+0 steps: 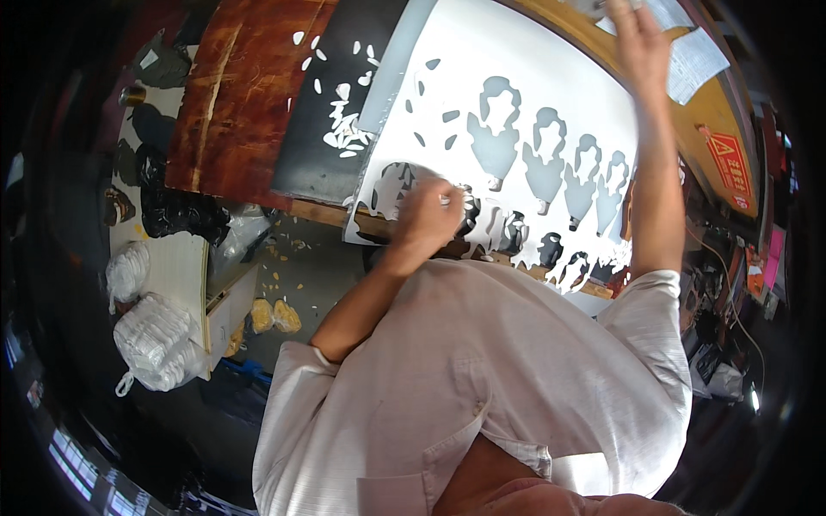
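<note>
The white cut-out sheet [551,82] extends away and rightward from the nearer left hand [426,219], its curled fingers too blurred to tell grasp; the right hand [638,39], grip likewise unclear, lies beside the yellow panel [718,99].

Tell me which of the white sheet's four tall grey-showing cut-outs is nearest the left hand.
The leftmost cut-out; the other three lie farther right, away from the left hand.

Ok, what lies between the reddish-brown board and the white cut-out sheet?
Head view: a black panel with small white pieces on it, then a pale grey strip.
</note>
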Demonstrator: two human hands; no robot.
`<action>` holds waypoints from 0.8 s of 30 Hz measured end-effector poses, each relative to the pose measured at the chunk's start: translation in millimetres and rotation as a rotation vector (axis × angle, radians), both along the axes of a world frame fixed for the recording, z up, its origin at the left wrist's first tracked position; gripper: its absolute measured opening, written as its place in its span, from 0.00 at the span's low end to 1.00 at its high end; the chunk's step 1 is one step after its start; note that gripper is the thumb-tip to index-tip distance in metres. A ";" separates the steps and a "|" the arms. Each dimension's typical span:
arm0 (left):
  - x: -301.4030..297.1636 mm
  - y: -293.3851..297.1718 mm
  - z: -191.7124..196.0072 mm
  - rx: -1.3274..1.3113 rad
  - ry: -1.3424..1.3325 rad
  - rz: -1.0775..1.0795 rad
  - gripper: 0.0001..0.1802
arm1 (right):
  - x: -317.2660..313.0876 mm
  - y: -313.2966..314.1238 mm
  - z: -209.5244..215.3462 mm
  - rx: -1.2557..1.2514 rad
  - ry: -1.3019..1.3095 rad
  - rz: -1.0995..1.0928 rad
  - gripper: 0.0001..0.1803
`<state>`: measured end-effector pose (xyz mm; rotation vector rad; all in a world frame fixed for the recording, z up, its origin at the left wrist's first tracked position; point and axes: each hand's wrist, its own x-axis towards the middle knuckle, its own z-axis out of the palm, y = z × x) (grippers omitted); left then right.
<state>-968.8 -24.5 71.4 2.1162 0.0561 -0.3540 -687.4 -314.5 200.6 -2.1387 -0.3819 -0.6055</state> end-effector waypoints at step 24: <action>37.0 20.4 -53.4 -0.794 0.589 0.537 0.25 | 33.3 39.7 -0.8 0.365 0.302 0.272 0.19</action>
